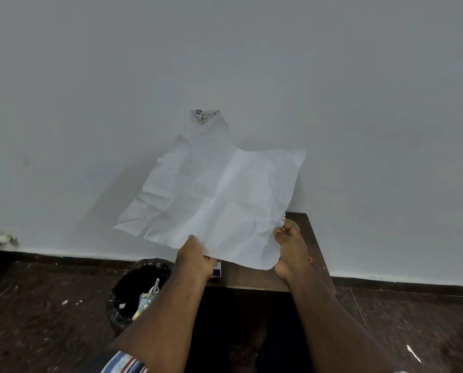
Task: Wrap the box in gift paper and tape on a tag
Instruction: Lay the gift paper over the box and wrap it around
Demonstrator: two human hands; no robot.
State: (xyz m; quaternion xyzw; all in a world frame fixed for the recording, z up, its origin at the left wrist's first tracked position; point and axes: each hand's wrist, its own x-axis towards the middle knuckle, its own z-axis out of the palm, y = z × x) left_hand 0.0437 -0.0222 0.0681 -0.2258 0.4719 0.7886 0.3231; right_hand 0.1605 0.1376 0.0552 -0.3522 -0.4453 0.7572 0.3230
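**Paper held up over the worktop**

From the head camera I see the gift paper (216, 195) lifted, white side facing me, over the dark worktop (251, 278). My left hand (195, 258) grips its near edge; my right hand (289, 246) pinches its right corner. The box (216, 269) peeks out beside the left hand.

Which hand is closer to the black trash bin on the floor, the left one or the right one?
Left. The left hand grips the gift paper at its near edge, just up and right of the trash bin. The right hand holds the paper's other corner, farther right over the table.
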